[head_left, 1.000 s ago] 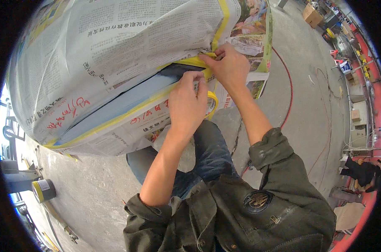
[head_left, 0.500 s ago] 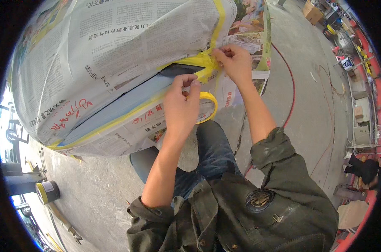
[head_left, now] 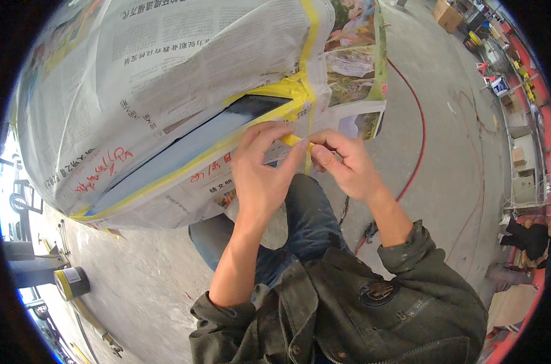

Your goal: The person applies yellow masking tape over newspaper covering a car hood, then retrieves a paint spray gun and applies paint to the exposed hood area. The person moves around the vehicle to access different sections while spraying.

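Yellow adhesive tape [head_left: 295, 140] lies right in the grip, bridging the short gap between the two hands; whether it is a loose strip or the edge of a roll cannot be told. The left hand [head_left: 262, 167] closes on it with thumb below and fingers above. The right hand [head_left: 346, 162], just to the right, has its thumb and forefinger at the tape's other end, but how firmly they pinch cannot be told.

Just beyond the grip, a bright yellow tape border [head_left: 300, 91] frames a long, pale blue-grey panel [head_left: 184, 150] with a glossy black patch [head_left: 262, 107] at its near end. The panel runs away to the left of the grip. Around it, creased printed newspaper sheets [head_left: 184, 67] cover a large rounded form. Nearer the person, below the grip, are blue denim trousers [head_left: 312, 209]. Farther right, a thin red hose [head_left: 418, 139] curves over the grey concrete floor [head_left: 445, 151].
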